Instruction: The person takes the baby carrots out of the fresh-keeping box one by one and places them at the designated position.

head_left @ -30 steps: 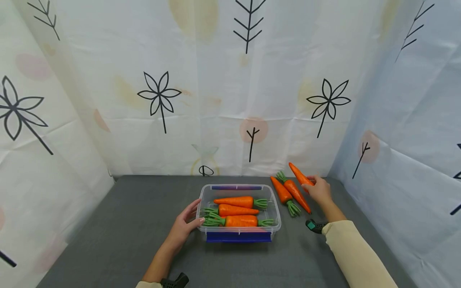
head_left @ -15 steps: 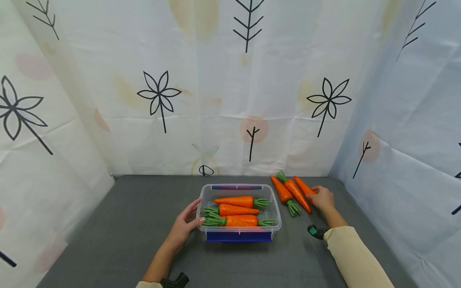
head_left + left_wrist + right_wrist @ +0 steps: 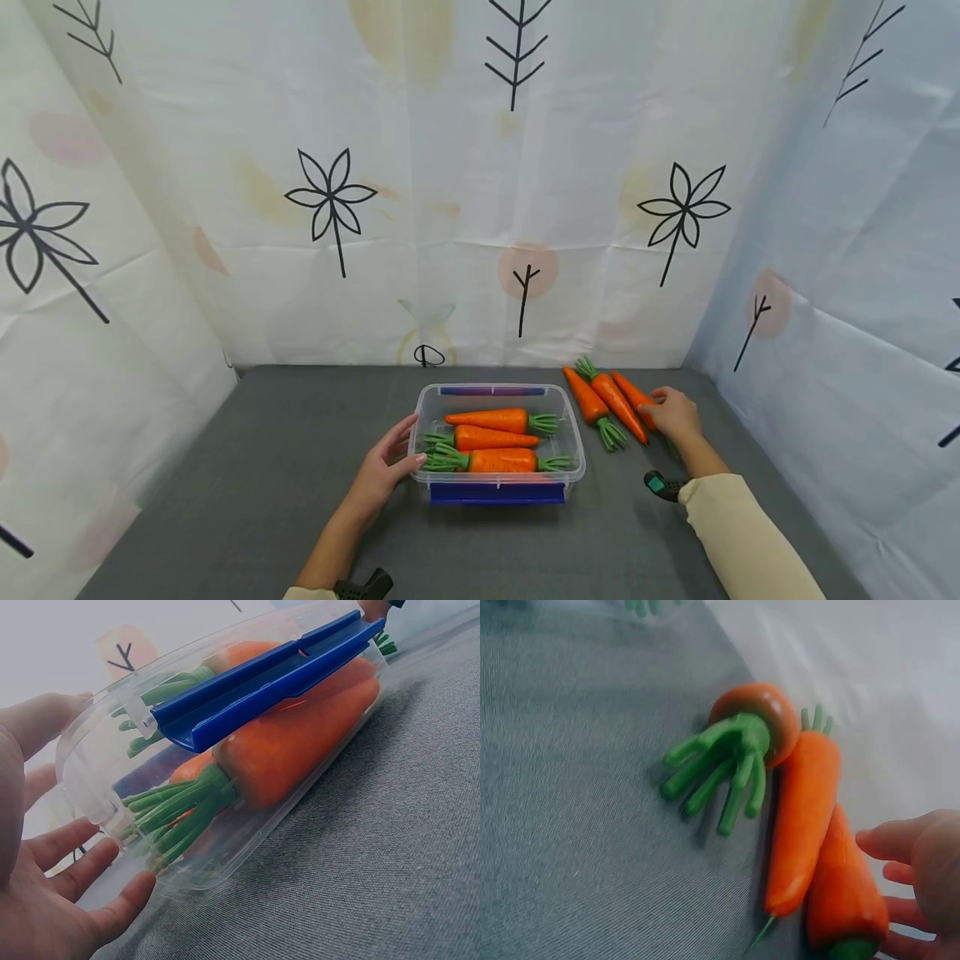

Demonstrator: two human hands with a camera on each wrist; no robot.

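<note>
A clear plastic box (image 3: 573, 479) with blue latches holds several orange carrots (image 3: 498, 460) with green tops. My left hand (image 3: 384, 468) rests against its left end, and in the left wrist view that hand's fingers (image 3: 124, 900) are spread and lightly bent along the clear wall. To the right of the box, three carrots lie side by side on the table. My right hand (image 3: 677, 415) is at the rightmost carrot (image 3: 628, 388). Seen from the right wrist, the thumb (image 3: 896, 838) stands apart from this carrot (image 3: 844, 892), while the other fingers are along its far side.
The grey table (image 3: 247, 492) meets patterned cloth (image 3: 450, 167) at the back and on both sides. The other two loose carrots (image 3: 585, 396) lie between the box and my right hand, close to the back edge.
The carrot in my right hand has come down onto the table beside the other two. That hand has moved slightly right and down, and its thumb now stands off. My left hand has not moved.
</note>
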